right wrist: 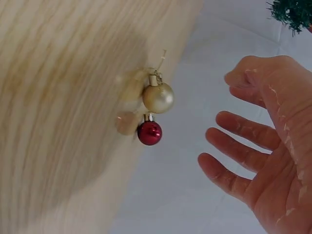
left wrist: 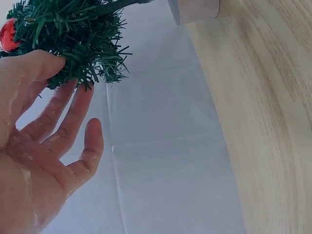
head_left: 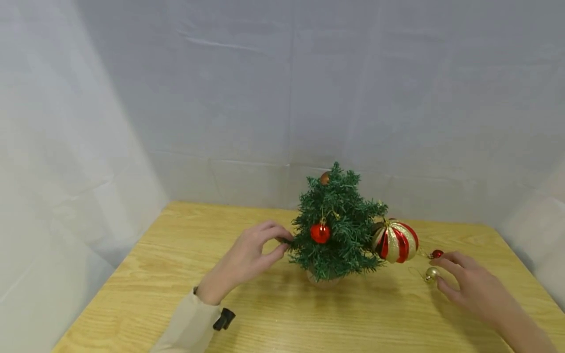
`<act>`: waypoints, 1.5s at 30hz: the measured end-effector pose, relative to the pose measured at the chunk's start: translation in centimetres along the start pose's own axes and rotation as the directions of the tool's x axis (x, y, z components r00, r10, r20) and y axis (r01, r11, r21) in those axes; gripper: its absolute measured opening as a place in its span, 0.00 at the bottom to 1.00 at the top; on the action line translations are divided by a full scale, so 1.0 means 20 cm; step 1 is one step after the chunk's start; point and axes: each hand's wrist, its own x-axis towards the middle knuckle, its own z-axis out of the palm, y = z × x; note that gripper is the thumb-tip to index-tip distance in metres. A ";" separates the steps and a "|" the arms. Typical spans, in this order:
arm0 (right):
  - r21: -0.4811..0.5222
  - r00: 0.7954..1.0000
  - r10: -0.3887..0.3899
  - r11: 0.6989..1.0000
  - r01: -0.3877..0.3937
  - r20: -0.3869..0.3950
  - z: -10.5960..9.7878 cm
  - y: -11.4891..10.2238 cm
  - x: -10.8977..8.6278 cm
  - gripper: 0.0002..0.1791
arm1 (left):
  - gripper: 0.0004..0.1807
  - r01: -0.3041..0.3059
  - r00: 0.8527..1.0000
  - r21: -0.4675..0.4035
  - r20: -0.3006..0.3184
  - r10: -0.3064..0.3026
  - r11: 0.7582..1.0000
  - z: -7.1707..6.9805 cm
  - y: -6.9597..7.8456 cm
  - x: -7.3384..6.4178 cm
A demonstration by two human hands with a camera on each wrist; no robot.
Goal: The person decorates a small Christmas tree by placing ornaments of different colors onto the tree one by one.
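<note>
Tree foliage (head_left: 342, 247) is pinched in left grip (head_left: 249, 255); right grip (head_left: 476, 289) gapes near ornaments (head_left: 432, 274).

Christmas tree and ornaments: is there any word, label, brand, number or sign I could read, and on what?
None can be read in any view. The tree, striped ball, hanging red ball, gold ball, small red ball and table show no lettering.
The black piece at the sleeve is too small to tell.
</note>
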 end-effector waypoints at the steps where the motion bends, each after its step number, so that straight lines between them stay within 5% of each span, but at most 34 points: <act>1: 0.005 0.999 0.015 1.000 -0.016 0.028 0.01 0.00 0.00 0.20 | 0.11 -0.009 1.000 -0.003 -0.004 0.009 1.000 0.00 0.00 0.00; 15: 0.018 0.967 0.088 0.995 -0.095 0.238 0.04 0.03 0.03 0.21 | 0.11 -0.092 0.995 -0.016 -0.047 0.091 0.996 0.03 -0.02 -0.01; 35: -0.189 0.956 -0.067 0.974 0.125 0.287 0.12 0.08 0.02 0.21 | 0.12 -0.139 0.989 -0.029 -0.059 0.137 0.990 0.06 0.00 -0.05; 45: -0.248 0.968 -0.129 0.951 0.182 0.217 0.11 0.10 -0.01 0.20 | 0.11 -0.211 0.975 -0.044 -0.076 0.208 0.976 0.09 0.02 -0.05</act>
